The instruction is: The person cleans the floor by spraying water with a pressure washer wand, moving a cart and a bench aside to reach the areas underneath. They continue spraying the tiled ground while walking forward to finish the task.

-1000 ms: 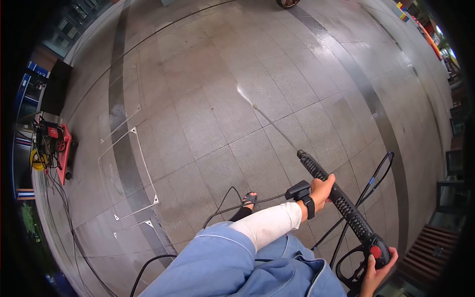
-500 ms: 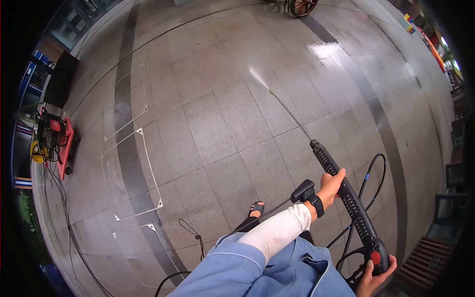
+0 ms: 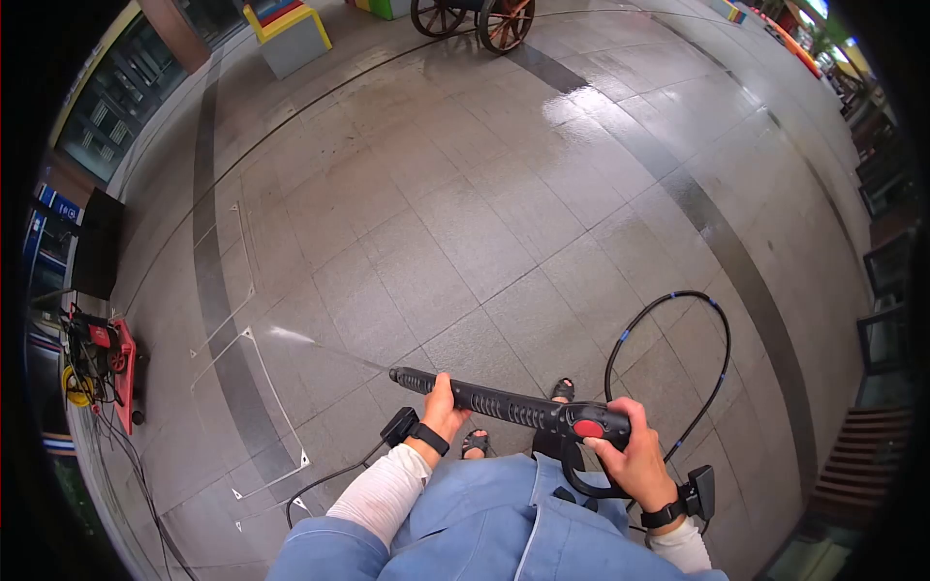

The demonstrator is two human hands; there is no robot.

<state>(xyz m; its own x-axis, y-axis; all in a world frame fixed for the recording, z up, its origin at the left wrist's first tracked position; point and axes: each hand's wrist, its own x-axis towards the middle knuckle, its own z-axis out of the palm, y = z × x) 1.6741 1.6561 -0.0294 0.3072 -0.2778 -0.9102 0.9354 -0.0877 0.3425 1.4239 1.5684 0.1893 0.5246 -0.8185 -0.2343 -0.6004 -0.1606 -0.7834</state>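
Note:
A long black pressure washer gun [image 3: 509, 408] lies across the front of my body, its lance angled to the left. My left hand [image 3: 443, 414] is wrapped around the ribbed fore part. At the rear end, beside a red round piece, my right hand [image 3: 635, 457] grips the handle; the trigger is hidden from me. White water spray [image 3: 293, 336] leaves the blurred lance tip above the paving. From the handle side a black hose [image 3: 725, 353] with blue marks loops out over the ground on the right.
Wet grey paving [image 3: 465, 252] spreads ahead. A red cart [image 3: 126, 373] carrying a machine stands at the left, cables trailing. Farther off are a yellow-edged block seat [image 3: 295, 48] and a wooden-wheeled cart [image 3: 504, 21]. A slatted wooden surface [image 3: 852, 455] lies at the right. Metal-framed covers sit in the floor.
The gun has swung left, from pointing up ahead to lying nearly crosswise, and the spray moved with it. Both hands keep their hold. The view has shifted, showing more of the far seat and cart.

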